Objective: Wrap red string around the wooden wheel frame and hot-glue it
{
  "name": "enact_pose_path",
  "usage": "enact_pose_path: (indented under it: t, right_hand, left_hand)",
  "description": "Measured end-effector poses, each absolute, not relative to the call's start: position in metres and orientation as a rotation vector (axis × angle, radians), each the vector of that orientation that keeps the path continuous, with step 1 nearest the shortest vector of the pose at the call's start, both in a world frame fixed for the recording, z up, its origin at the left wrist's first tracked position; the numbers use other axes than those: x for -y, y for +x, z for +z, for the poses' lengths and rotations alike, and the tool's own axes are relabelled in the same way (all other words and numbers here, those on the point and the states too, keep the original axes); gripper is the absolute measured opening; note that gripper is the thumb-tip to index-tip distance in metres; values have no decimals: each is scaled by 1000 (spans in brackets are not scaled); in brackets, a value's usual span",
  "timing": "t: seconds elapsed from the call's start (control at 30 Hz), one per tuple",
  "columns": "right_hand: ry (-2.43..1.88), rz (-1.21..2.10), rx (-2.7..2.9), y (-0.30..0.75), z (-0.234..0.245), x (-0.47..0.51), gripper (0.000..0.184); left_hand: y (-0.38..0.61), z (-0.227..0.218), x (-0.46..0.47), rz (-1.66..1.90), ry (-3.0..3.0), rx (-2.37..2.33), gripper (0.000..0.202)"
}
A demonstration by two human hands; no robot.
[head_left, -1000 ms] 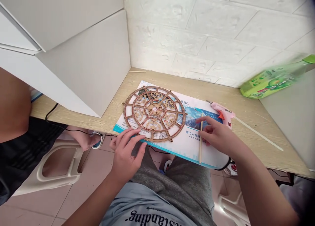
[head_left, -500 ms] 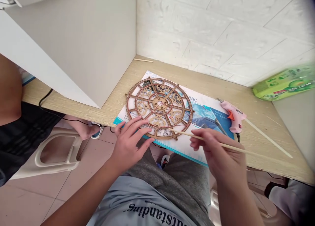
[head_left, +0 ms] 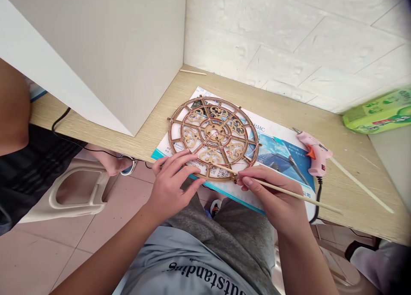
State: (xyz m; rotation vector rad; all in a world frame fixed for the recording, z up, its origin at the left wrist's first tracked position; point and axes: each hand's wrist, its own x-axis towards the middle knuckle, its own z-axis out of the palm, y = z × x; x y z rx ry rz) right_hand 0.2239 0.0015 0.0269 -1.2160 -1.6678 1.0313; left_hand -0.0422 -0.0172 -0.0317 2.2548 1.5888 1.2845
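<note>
A round openwork wooden wheel (head_left: 214,132) with spokes and scroll cut-outs lies flat on a printed blue-and-white folder (head_left: 276,151). At its near left edge rests my left hand (head_left: 175,183), fingers spread over the rim and thumb apart. My right hand (head_left: 272,192) pinches a thin wooden stick (head_left: 298,195). The stick's front tip lies over the lower part of the wheel, and its back end points right across the table. Reddish thread or wire runs along the wheel's rings. My right fingertips are close to the wheel's near right rim; whether they touch it I cannot tell.
A pink glue gun (head_left: 316,151) with a black cord lies right of the wheel, beside a long pale stick (head_left: 362,186). A green packet (head_left: 379,111) stands at the back right. A white panel (head_left: 128,51) rises on the left. Another person sits beyond it.
My right hand has moved left and closer to the wheel's rim, its grip nearer the stick's front end. The left hand stays on the rim. The view has shifted slightly.
</note>
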Motion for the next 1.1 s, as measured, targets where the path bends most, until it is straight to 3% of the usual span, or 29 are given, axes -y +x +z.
enact_pose_path:
  t: [0.43,0.67,1.1]
  right_hand:
    - [-1245,1327,1621,237,37,-25,9]
    - [-1403,1483,1309,233,49,-35,31]
    - [-1334,1434,1149,240,45,-28,30]
  left_hand:
    - [-42,-31,18,1267,2249,-1597,7]
    - [-42,-29,18,1259,2233,-1598,5]
    - [-44,-31,17,1252,2245,-1581,4]
